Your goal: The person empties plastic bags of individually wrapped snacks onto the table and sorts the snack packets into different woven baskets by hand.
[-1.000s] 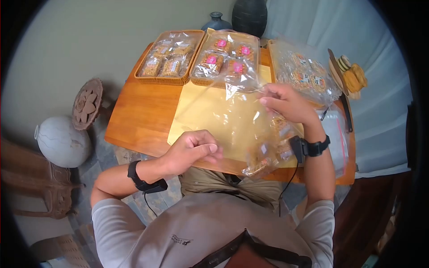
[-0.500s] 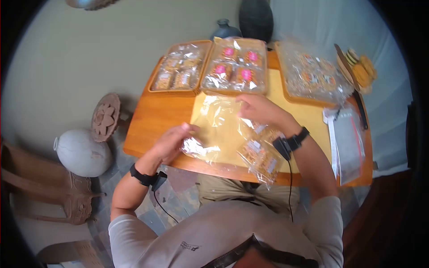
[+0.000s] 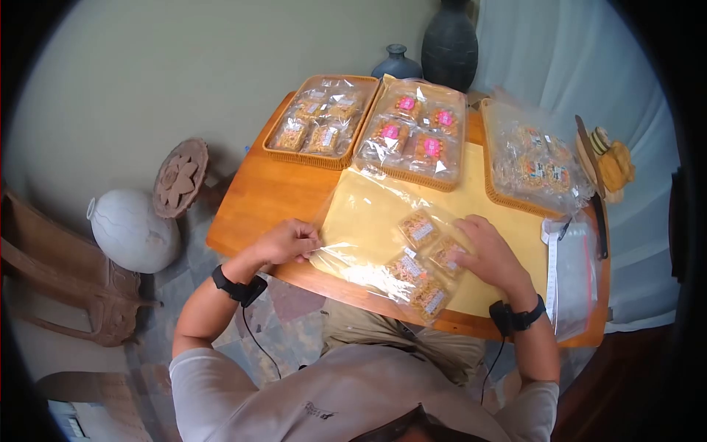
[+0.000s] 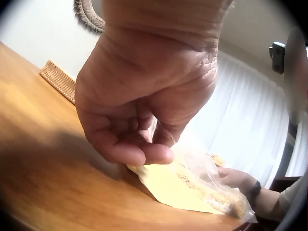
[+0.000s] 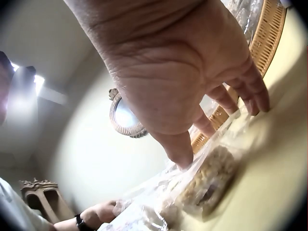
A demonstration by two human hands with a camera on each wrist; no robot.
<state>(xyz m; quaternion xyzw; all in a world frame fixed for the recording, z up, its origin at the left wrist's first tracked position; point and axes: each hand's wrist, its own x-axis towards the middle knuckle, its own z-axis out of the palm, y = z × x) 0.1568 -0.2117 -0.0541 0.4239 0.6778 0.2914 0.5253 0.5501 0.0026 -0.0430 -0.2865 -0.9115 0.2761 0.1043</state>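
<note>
A large clear plastic bag (image 3: 361, 254) lies across the yellow sheet at the table's front, with several small packets of crumbly golden snack (image 3: 418, 230) grouped at its right end. My left hand (image 3: 289, 241) pinches the bag's left edge between thumb and curled fingers. At the packets, my right hand (image 3: 490, 254) rests on the plastic, its thumb and fingers spread apart. The right wrist view shows one packet (image 5: 209, 180) through the film beside the thumb. White labels show on the packets in the head view.
Three wicker trays of packaged snacks line the back: a left tray (image 3: 309, 160), a middle one with pink labels (image 3: 420, 177) and a right one (image 3: 508, 200). Flat clear bags (image 3: 573, 276), a dark-handled knife (image 3: 598, 221) and a wooden stand with yellow pieces (image 3: 617, 168) are at the right.
The bag has come down flat onto the sheet, its packets turning to the right end. The left hand has taken hold of its left edge; the right hand has moved right onto the packets.
</note>
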